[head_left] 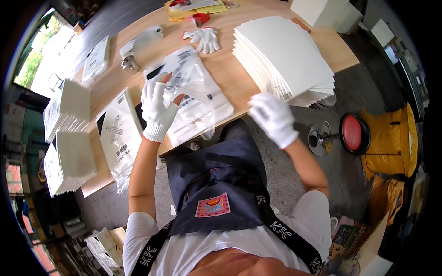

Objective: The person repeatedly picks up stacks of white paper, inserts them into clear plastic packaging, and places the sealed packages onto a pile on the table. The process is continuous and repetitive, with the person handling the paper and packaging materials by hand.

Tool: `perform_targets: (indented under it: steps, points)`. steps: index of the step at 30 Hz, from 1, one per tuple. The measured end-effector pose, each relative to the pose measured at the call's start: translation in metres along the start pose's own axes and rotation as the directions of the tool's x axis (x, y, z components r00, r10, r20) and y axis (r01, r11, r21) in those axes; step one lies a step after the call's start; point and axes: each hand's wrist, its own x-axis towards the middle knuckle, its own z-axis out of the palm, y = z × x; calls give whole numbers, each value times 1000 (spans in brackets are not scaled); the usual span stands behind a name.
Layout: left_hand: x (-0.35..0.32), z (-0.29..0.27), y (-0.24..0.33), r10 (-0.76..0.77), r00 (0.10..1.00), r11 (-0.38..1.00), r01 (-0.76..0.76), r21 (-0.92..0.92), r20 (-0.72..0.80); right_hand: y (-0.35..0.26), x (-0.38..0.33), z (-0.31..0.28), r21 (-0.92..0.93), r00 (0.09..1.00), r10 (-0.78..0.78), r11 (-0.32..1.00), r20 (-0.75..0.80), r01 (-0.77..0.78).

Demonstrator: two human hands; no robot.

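My left hand (156,108), in a white glove, grips a clear plastic bag (191,92) and lifts it just above the wooden table (230,76). The bag hangs over a pile of similar printed bags (205,108). My right hand (274,118), also gloved in white, reaches toward the near corner of a tall stack of white sheets (285,60) on the right of the table. Its fingers are curled beside the stack's edge; whether they touch a sheet I cannot tell.
A spare white glove (205,39) lies at the table's middle. Packed white bundles (69,110) and bagged items (117,133) sit at the left. A red tape roll (200,18) lies at the far side. A red stool (352,133) and a yellow sack (391,138) stand on the floor to the right.
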Motion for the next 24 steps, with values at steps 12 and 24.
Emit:
perform_targets:
  steps: [12,24]
  points:
    - [-14,139,98,98,695,243,678,-694,713,130,3,-87,-436,964,-102,876,246,204]
    - [-2,72,75,-172,426,333,874,-355,888,53,-61,-77,452,757,649,656,71,-604]
